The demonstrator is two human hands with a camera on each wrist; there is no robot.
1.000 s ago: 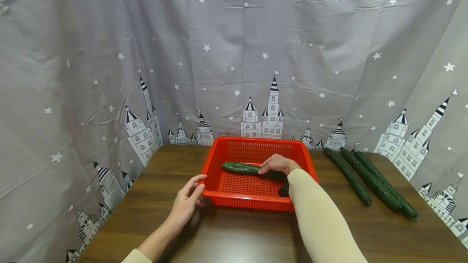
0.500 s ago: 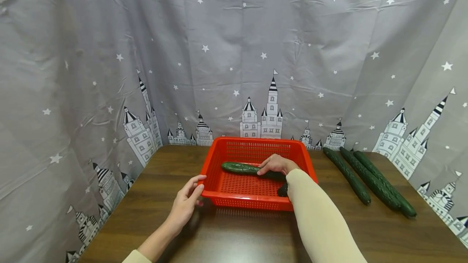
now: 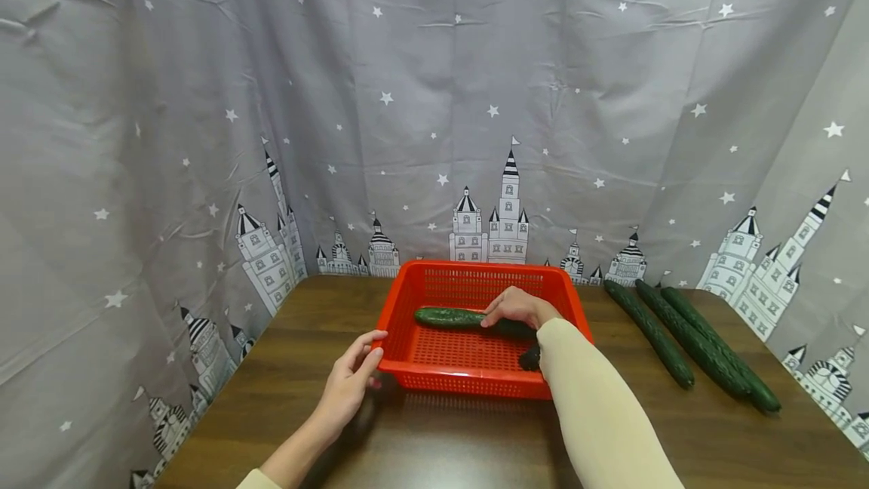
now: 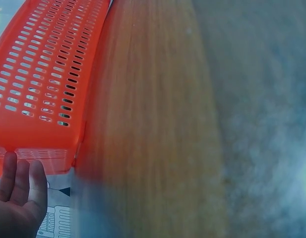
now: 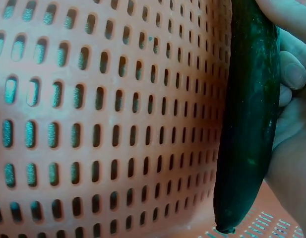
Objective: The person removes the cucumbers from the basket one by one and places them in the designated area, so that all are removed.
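Note:
A red perforated plastic basket [image 3: 468, 385] stands on the wooden table. Inside it lies a dark green cucumber [image 3: 444, 317], crosswise toward the back. My right hand [image 3: 514, 306] grips that cucumber near its middle from above; the right wrist view shows the cucumber [image 5: 249, 114] with fingertips against its side. My left hand [image 3: 349, 379] holds the basket's front left corner, thumb at the rim. In the left wrist view, several straight fingers of the left hand [image 4: 21, 198] touch the basket wall [image 4: 43, 74]; its thumb is out of sight there.
Three more cucumbers, a left one [image 3: 649, 334], a middle one [image 3: 692, 339] and a right one [image 3: 721, 349], lie on the table right of the basket. A small black object [image 3: 529, 358] shows beside the right sleeve. A grey curtain [image 3: 434, 96] hangs behind the table [image 3: 434, 444].
The head view has shifted slightly. Both hands, the basket and the cucumbers keep nearly the same places.

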